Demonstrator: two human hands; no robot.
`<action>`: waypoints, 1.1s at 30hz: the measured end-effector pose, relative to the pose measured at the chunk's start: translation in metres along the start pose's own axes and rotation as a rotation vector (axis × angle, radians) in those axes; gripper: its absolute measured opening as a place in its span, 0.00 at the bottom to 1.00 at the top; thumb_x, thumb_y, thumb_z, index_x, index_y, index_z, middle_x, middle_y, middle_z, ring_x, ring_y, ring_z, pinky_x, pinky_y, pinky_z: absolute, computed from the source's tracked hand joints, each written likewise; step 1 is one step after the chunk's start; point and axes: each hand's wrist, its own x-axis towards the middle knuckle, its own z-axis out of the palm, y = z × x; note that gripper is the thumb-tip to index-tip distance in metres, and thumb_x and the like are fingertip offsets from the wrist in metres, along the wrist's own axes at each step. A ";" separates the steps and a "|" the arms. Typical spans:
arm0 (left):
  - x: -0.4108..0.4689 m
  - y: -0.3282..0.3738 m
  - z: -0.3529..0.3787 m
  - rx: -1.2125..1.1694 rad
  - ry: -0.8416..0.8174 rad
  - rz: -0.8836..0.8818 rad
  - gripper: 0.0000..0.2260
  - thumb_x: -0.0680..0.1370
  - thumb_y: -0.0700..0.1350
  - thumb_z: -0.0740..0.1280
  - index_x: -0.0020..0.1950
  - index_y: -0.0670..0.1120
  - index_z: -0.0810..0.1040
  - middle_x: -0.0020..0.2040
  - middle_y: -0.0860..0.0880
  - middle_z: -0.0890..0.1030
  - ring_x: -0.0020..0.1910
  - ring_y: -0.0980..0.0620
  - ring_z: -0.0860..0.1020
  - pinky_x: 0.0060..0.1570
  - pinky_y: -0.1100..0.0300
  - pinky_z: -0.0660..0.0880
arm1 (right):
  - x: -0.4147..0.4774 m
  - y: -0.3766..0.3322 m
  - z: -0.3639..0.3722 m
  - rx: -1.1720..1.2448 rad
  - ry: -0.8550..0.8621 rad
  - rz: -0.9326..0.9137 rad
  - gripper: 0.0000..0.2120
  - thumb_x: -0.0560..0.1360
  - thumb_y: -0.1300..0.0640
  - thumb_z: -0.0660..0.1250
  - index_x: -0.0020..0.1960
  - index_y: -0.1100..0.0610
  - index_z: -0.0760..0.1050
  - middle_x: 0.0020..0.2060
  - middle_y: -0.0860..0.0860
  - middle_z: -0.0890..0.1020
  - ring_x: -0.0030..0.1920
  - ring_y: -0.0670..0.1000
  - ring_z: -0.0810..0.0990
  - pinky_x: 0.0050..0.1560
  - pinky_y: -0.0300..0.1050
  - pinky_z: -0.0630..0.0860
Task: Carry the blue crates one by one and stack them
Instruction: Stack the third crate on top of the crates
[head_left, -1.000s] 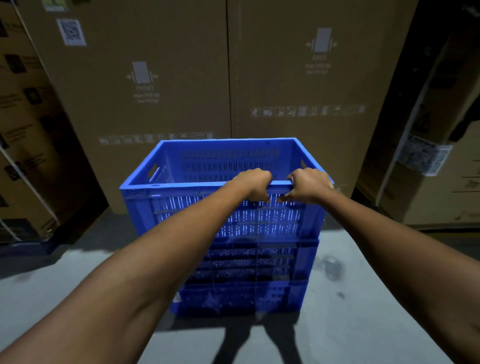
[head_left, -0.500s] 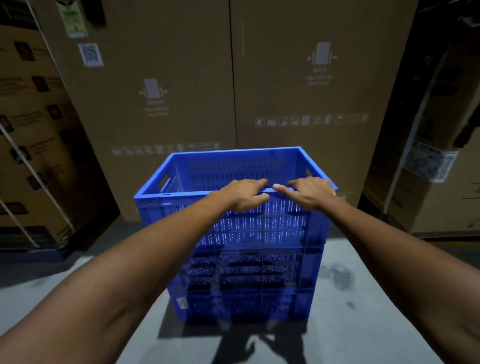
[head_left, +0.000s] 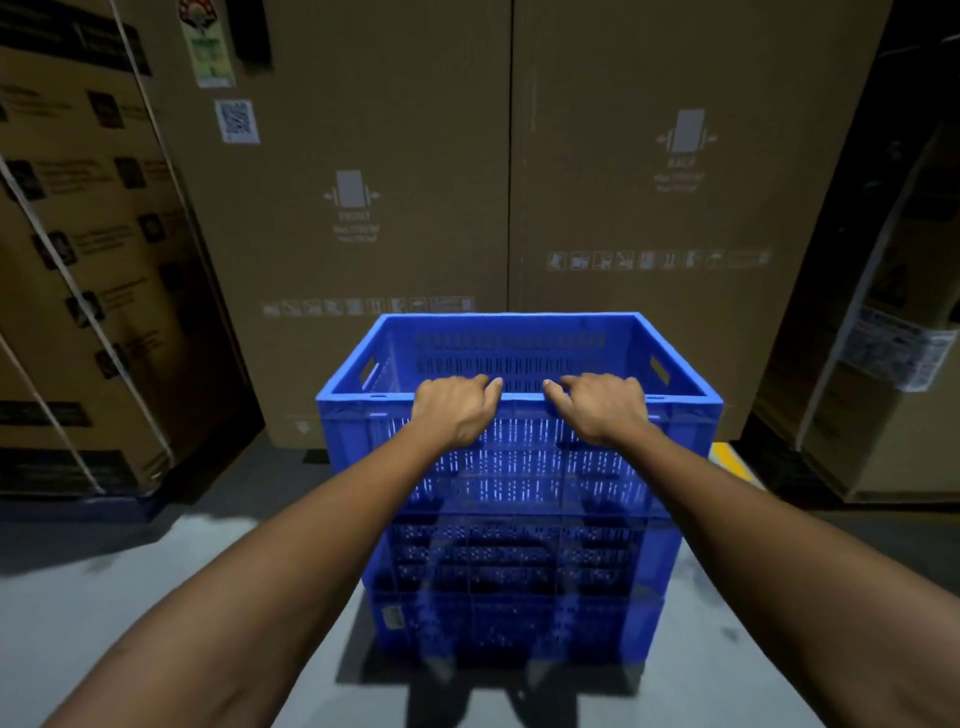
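Observation:
A stack of blue slotted crates stands on the floor straight ahead of me. The top blue crate (head_left: 519, 462) is empty and sits squarely on the lower blue crates (head_left: 519, 566). Both of my arms reach forward to its near rim. My left hand (head_left: 454, 410) and my right hand (head_left: 605, 408) lie side by side on the middle of that rim, fingers hooked over its edge, a small gap between them.
Tall cardboard boxes (head_left: 389, 208) form a wall right behind the stack. Strapped cartons (head_left: 78, 286) stand at the left and another carton (head_left: 883, 395) at the right. Grey floor (head_left: 130, 597) lies on both sides, with a yellow line (head_left: 730, 460) at the right.
My tightly clenched fists on the rim have loosened and moved slightly apart. The view has shifted so the stack sits lower and more centred; the crates themselves stay put.

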 end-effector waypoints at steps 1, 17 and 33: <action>0.001 0.001 0.000 0.000 -0.006 -0.006 0.24 0.83 0.58 0.43 0.53 0.47 0.75 0.46 0.44 0.82 0.44 0.41 0.78 0.42 0.51 0.66 | 0.001 0.000 0.000 -0.003 -0.007 0.011 0.28 0.80 0.38 0.44 0.48 0.50 0.79 0.45 0.53 0.83 0.45 0.57 0.77 0.46 0.53 0.63; 0.005 -0.005 0.004 -0.065 0.007 0.029 0.27 0.83 0.60 0.44 0.69 0.47 0.71 0.65 0.44 0.77 0.62 0.42 0.75 0.58 0.45 0.70 | 0.002 -0.023 0.005 0.060 -0.026 0.128 0.35 0.78 0.30 0.40 0.75 0.46 0.64 0.70 0.54 0.71 0.70 0.58 0.66 0.62 0.63 0.63; -0.014 -0.025 -0.072 -0.212 -0.241 0.116 0.34 0.80 0.66 0.47 0.80 0.52 0.40 0.81 0.45 0.40 0.79 0.44 0.39 0.75 0.36 0.41 | -0.021 -0.044 -0.061 0.224 -0.275 -0.015 0.51 0.67 0.20 0.45 0.81 0.47 0.40 0.80 0.53 0.44 0.79 0.57 0.43 0.75 0.65 0.53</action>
